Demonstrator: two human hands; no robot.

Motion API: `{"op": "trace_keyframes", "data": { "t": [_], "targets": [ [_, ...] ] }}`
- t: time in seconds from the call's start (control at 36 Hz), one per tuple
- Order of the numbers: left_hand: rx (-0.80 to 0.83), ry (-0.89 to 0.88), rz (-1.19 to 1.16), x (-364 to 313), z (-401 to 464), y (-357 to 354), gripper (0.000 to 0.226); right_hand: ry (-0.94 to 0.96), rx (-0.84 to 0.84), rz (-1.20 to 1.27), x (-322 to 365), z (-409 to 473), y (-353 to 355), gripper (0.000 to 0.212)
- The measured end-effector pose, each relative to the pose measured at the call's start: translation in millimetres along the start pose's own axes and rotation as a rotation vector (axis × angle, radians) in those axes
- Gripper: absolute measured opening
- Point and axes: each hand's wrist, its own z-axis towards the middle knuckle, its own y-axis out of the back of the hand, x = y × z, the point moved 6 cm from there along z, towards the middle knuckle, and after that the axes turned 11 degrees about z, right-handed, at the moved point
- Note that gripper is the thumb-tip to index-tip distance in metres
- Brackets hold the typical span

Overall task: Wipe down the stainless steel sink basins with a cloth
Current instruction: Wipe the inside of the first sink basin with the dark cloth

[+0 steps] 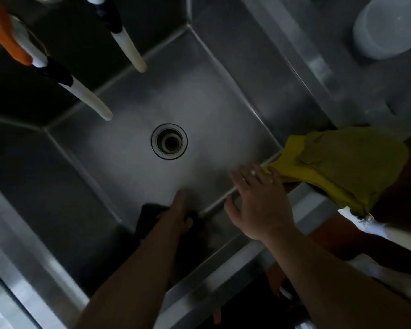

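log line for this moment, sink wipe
left hand grips dark cloth on basin floor | right hand open, fingertips at yellow cloth on rim | drain uncovered

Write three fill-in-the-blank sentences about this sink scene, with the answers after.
1. The left hand holds a ____ cloth in the basin.
2. The yellow cloth lies on the basin's ____.
3. The right hand has its fingers ____.

Answers: dark; rim; spread
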Motion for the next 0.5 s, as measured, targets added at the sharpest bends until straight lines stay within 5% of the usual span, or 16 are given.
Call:
{"op": "trace_keyframes", "data": {
  "t": [0.06, 0.14, 0.19, 0.28, 0.36, 0.5],
  "targets": [
    [0.243, -0.055, -0.022, -13.4, -14.1, -9.5, 0.065, 0.002, -0.005, 0.014, 0.4, 0.3, 1.4, 0.062],
    [0.313, -0.154, 0.139, -24.1, -27.2, -11.3, 0.043, 0.008, 0.001, 0.01, 0.5, 0.2, 2.1, 0.064],
    [0.093, -0.379, 0.445, -35.3, -27.9, 0.2, 0.032, 0.008, -0.002, 0.012, -0.3, 0.5, 2.3, 0.064],
    [-0.375, -0.943, 1.037, -50.1, -30.9, 16.4, 0.026, 0.017, -0.009, 0.007, -1.0, 0.6, 0.6, 0.063],
    [-0.266, -1.176, 1.634, -21.5, -5.2, 10.0, 0.04, 0.03, -0.022, 0.004, -1.7, -0.2, -0.1, 0.064],
    [-0.181, -1.143, 2.193, 10.7, 28.7, 32.9, 0.063, 0.102, -0.09, 0.04, -0.1, -3.4, 4.5, 0.063]
  ]
}}
